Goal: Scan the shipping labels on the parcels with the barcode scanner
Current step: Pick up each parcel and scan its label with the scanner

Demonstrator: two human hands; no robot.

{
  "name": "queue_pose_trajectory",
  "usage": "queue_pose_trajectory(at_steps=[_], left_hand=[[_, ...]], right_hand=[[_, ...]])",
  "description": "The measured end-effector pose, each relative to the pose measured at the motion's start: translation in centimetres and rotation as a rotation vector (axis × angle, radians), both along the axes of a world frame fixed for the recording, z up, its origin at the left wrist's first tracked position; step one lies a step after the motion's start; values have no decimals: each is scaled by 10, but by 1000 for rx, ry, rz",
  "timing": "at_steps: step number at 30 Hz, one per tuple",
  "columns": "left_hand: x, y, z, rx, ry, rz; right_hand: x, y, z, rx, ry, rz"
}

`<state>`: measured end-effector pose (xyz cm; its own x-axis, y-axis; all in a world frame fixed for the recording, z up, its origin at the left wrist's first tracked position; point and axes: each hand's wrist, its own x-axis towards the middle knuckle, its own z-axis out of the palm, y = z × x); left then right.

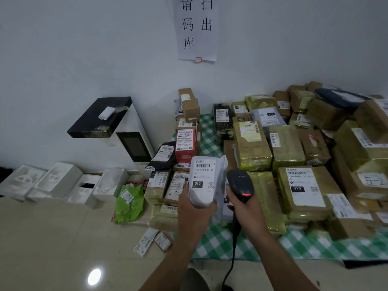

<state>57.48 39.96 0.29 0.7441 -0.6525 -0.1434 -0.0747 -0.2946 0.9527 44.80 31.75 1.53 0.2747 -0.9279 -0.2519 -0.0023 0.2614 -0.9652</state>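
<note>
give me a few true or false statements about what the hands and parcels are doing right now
1. The left hand holds up a white soft parcel with its label facing the camera. True.
2. The right hand is empty. False: it grips a black barcode scanner.
3. The scanner is cordless. False: a black cable runs down from its handle.
4. Many parcels lie on a green and white checked cloth. True.
5. The green bag sits on top of the parcel pile at the right. False: it lies at the left of the parcels, low by the floor.
</note>
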Motion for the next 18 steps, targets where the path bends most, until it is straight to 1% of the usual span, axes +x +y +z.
queue_pose_trajectory(at_steps=[2, 4, 6, 8, 11, 13, 16, 18], left_hand=[[-10, 1, 4, -36, 27, -9], [-17, 1, 10, -69, 1, -39], [-22, 2, 13, -105, -1, -88], [-24, 4, 13, -109, 37, -116], [-16, 5, 14, -76, 117, -108], [-4, 4, 22, -48, 163, -97], [15, 1, 30, -59, 344, -107], [24, 1, 31, -52, 379, -122]], right_hand=[[1, 2, 1, -12, -17, -10], [1, 5, 4, -34, -32, -25], [0, 6, 6, -46, -85, -18], [-3, 4, 7, -26, -133, -16], [-10, 0, 7, 68, -160, -48], [-14, -1, 7, 118, -157, -29], [-20, -1, 8, 120, -141, 42], [-22, -1, 11, 115, -130, 76]])
